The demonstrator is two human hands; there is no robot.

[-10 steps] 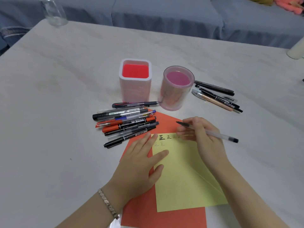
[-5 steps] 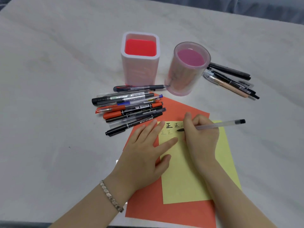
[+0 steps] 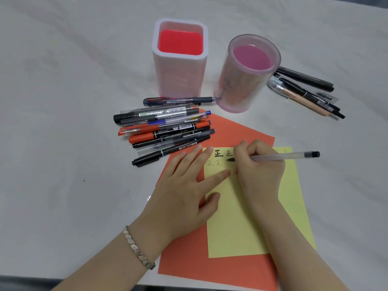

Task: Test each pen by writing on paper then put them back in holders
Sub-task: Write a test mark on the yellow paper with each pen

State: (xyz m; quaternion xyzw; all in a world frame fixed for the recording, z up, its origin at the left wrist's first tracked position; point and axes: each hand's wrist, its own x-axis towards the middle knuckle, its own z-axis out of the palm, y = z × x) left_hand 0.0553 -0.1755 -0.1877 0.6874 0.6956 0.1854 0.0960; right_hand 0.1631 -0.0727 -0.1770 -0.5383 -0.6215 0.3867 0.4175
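My right hand grips a clear pen with a black end, its dark tip touching the yellow paper near several written characters. That yellow sheet lies on an orange sheet. My left hand lies flat with straight fingers across both sheets' left edge. A pile of several pens sits just beyond my left hand. Two holders stand behind: a square white one with a red inside and a round clear pink one.
A second group of several pens lies to the right of the round holder. Everything sits on a white marbled table, whose near edge runs along the bottom of the view.
The right hand turned the pen from lying level above the paper to tip-down on the yellow sheet. The camera moved closer and tilted down. The left hand stayed flat on the paper.
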